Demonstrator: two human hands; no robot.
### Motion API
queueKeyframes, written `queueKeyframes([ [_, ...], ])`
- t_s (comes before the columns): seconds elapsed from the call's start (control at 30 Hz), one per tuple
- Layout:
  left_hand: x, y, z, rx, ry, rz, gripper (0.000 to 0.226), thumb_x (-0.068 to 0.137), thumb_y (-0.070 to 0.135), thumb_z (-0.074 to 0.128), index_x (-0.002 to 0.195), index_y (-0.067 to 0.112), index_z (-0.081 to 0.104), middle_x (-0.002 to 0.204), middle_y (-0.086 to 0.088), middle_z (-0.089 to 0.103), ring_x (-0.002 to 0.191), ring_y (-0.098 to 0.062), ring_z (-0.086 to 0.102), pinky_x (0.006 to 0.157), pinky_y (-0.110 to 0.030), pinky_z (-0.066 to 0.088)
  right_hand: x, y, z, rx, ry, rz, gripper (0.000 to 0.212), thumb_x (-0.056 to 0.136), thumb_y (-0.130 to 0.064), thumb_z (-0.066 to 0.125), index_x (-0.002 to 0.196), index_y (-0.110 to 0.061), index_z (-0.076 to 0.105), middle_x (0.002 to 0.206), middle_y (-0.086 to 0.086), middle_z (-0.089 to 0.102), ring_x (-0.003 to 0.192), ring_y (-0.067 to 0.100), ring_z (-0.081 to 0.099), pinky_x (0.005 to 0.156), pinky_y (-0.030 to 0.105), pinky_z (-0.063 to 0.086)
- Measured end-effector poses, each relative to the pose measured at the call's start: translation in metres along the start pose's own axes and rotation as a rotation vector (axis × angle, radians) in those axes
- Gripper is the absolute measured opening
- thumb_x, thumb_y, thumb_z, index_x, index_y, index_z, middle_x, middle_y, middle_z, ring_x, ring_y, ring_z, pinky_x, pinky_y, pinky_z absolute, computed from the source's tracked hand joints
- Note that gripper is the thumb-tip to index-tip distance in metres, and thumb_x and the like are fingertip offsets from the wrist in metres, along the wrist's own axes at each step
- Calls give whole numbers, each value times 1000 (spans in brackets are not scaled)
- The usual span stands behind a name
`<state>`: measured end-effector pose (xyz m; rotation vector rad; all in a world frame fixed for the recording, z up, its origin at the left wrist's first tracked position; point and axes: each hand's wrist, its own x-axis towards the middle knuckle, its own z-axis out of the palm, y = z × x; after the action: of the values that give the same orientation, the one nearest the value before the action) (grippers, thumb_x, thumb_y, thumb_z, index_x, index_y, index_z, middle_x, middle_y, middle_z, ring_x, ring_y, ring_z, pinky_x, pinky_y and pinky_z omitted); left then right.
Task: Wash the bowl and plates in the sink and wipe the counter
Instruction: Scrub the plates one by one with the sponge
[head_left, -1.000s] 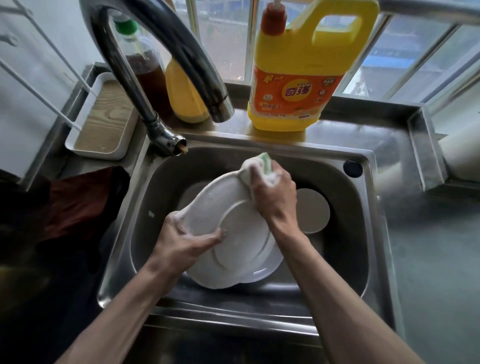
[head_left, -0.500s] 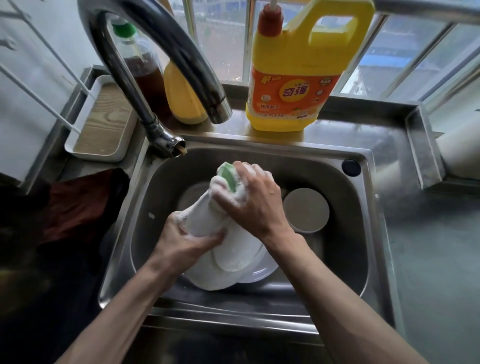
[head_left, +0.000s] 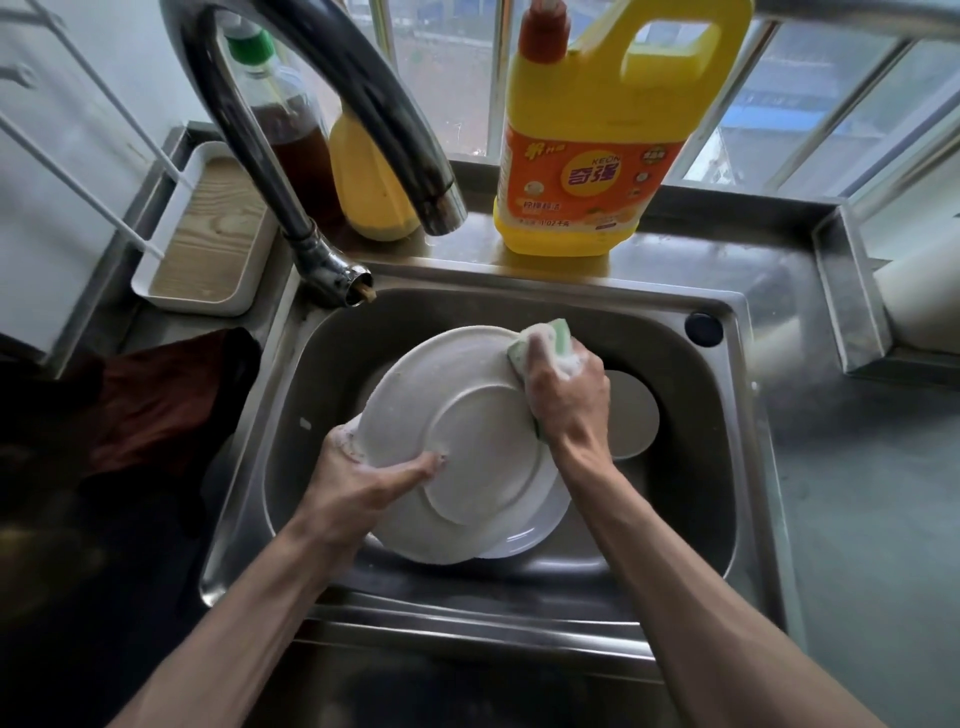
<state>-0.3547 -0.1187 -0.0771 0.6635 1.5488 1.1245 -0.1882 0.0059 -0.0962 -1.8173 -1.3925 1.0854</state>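
Left hand (head_left: 363, 478): grips a white plate (head_left: 467, 441) at its lower left edge, thumb flat across the back, other fingers hidden behind. Right hand (head_left: 569, 400): squeezes a soapy green and white sponge (head_left: 550, 338) and presses it on the top right edge of the same plate. Holds the plate tilted up over the sink (head_left: 691, 467), back side up, with foam along the rim.

Lower down in the sink: one more white plate (head_left: 524, 540), only its lower edge peeking out. Just behind the right hand: a round white dish (head_left: 631, 415), partly hidden; cannot tell if bowl or small plate.

Over the back of the sink: a big curved tap (head_left: 332, 104). On the ledge behind: a yellow soap jug (head_left: 597, 130) with an orange label, a smaller yellow bottle (head_left: 369, 176), and a brown bottle (head_left: 280, 114) with a green cap. Left of the tap: a white tray (head_left: 208, 239) with a wooden bottom. Beside the sink on the left: a dark red cloth (head_left: 156, 405). On the right: grey worktop (head_left: 857, 493).
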Motion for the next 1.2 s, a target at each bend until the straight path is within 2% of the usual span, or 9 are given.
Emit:
queueKeyframes([
  [0.1, 11, 7, -2, 144, -72, 24, 59, 50, 26, 99, 102, 16, 74, 92, -4, 79, 85, -19, 76, 66, -27, 59, -1, -12, -1, -168, -45, -272, 39, 86, -59, 47, 84, -22, 60, 80, -1, 66, 75, 24, 61, 70, 36, 44],
  [0.33, 16, 12, 16, 184, -66, 49, 32, 68, -5, 91, 88, 14, 75, 79, 4, 79, 72, -2, 72, 63, -16, 53, -31, -38, 22, -479, -89, -830, 43, 89, -64, 53, 82, -21, 50, 80, -2, 56, 76, 16, 39, 75, 36, 34],
  [0.43, 10, 2, 8, 67, -45, 56, 41, 66, 8, 93, 103, 9, 75, 93, -9, 79, 84, -17, 76, 70, -26, 58, -19, -30, 16, -394, -146, -641, 50, 90, -74, 47, 99, -26, 55, 99, -4, 62, 91, 20, 55, 83, 39, 40],
  [0.53, 3, -2, 3, 54, -5, 30, 40, 72, 11, 92, 107, 12, 74, 94, -9, 79, 86, -23, 77, 70, -30, 60, -8, -13, 6, -124, -221, -415, 49, 95, -65, 53, 133, -36, 40, 126, -14, 40, 112, 14, 52, 97, 49, 43],
  [0.7, 3, -5, 4, -34, 6, 4, 42, 70, 13, 89, 109, 10, 74, 98, -11, 79, 92, -28, 77, 77, -34, 61, -23, -9, 7, -99, -275, -542, 40, 93, -51, 63, 121, -29, 46, 116, -17, 33, 112, 5, 46, 102, 51, 41],
  [0.83, 4, -6, -2, -67, -12, 8, 42, 73, 11, 88, 112, 10, 75, 102, -12, 79, 96, -30, 76, 81, -37, 61, -23, -9, -1, -209, -439, -656, 51, 93, -41, 68, 138, -29, 45, 127, -12, 44, 117, 6, 44, 107, 52, 38],
  [1.0, 4, -4, 0, -82, -4, 7, 43, 68, 13, 93, 109, 11, 77, 101, -13, 79, 94, -31, 77, 82, -39, 61, -13, -1, -4, -229, -285, -485, 63, 94, -67, 45, 153, -48, 37, 131, -11, 53, 118, 9, 53, 97, 42, 50],
  [1.1, 4, -3, 2, -52, 2, 27, 42, 70, 13, 91, 109, 10, 76, 99, -11, 79, 92, -30, 77, 78, -36, 61, -15, -3, 1, -188, -243, -339, 67, 97, -57, 38, 161, -38, 27, 138, -1, 51, 125, 18, 51, 103, 46, 47],
  [1.2, 5, -5, 1, -48, 22, 29, 42, 68, 15, 95, 106, 13, 77, 97, -11, 79, 90, -28, 77, 73, -31, 60, -20, -14, 11, -280, -345, -459, 70, 102, -38, 43, 165, -26, 14, 154, 9, 40, 137, 24, 40, 116, 50, 36],
])
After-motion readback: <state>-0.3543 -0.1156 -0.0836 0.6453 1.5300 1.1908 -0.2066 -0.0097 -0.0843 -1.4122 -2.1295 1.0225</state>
